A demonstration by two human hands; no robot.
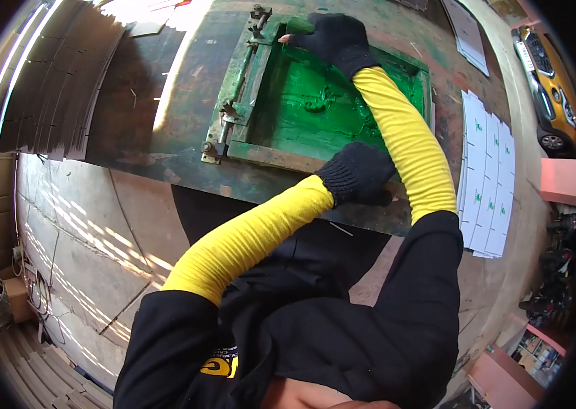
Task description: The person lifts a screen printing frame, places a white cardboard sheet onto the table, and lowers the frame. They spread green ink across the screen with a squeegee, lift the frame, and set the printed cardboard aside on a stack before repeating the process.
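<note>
A wooden screen printing frame (281, 156) lies on the worktable, with thick green ink (322, 102) spread over its mesh. My right hand (335, 41), in a black glove with a bare fingertip showing, reaches across to the far left corner and closes around the far rail. Green-stained material shows between its thumb and fingers. Also gloved in black, my left hand (361, 174) is closed over the near rail toward its right end; most of its fingers are hidden. Metal hinge clamps (233, 112) hold the frame along its left side.
Printed white sheets (485, 174) with small green marks lie at the table's right edge, with more sheets (465, 34) farther back. Stacked dark boards (56, 88) stand at left on the stained table (131, 112). A yellow car (550, 88) and pink boxes (563, 181) are beyond the right side.
</note>
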